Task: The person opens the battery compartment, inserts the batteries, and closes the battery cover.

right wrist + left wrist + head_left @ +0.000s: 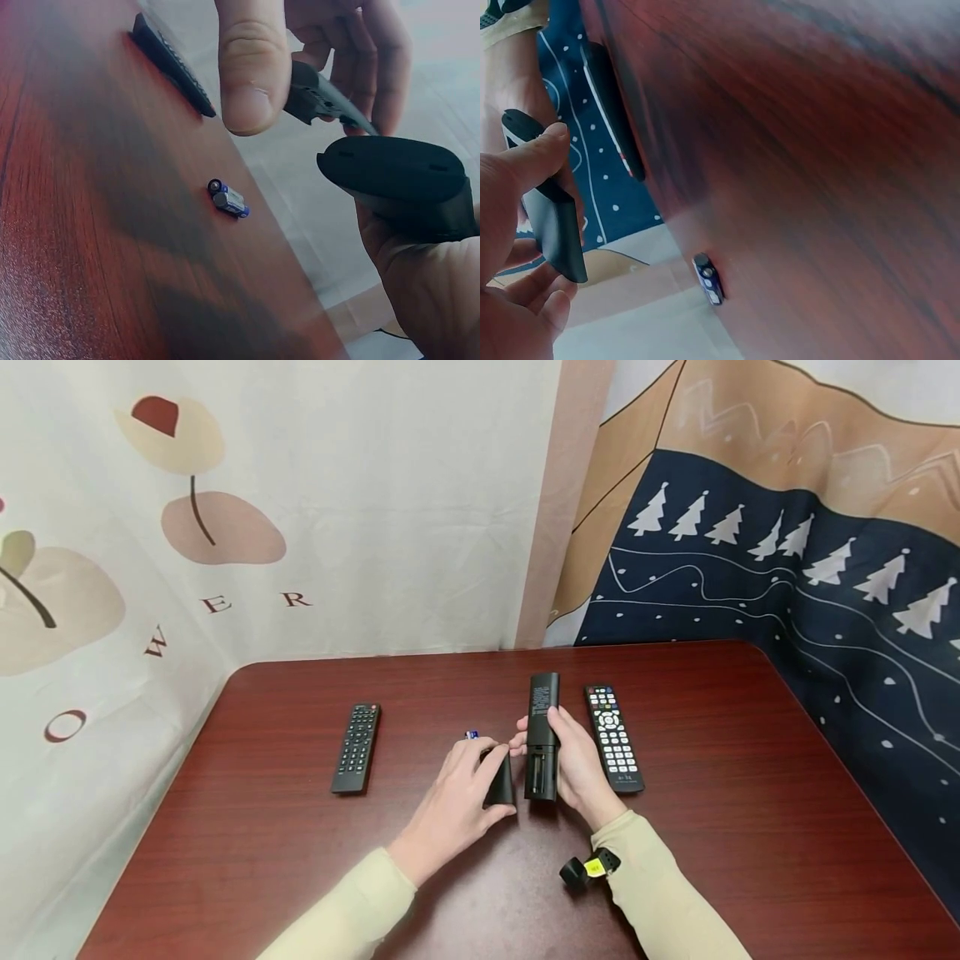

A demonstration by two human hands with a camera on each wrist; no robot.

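Observation:
My left hand [453, 797] pinches a black battery cover [501, 781] between thumb and fingers, just left of the remote. In the left wrist view the curved outer side of the cover [553, 221] shows. My right hand [581, 768] grips a black remote control [543, 718] with its back facing up and its battery compartment [541, 775] uncovered at the near end. The right wrist view shows the remote's end [397, 172] close to the cover [322, 97], the two apart. Blue-and-silver batteries [229, 199] lie together on the table beyond my left hand.
On the brown wooden table [270, 852], a black remote [356, 749] lies at the left, buttons up. Another remote with white buttons [614, 739] lies right beside my right hand. Printed curtains [405, 527] hang behind the table's far edge. A black wrist device [588, 868] sits at my right cuff.

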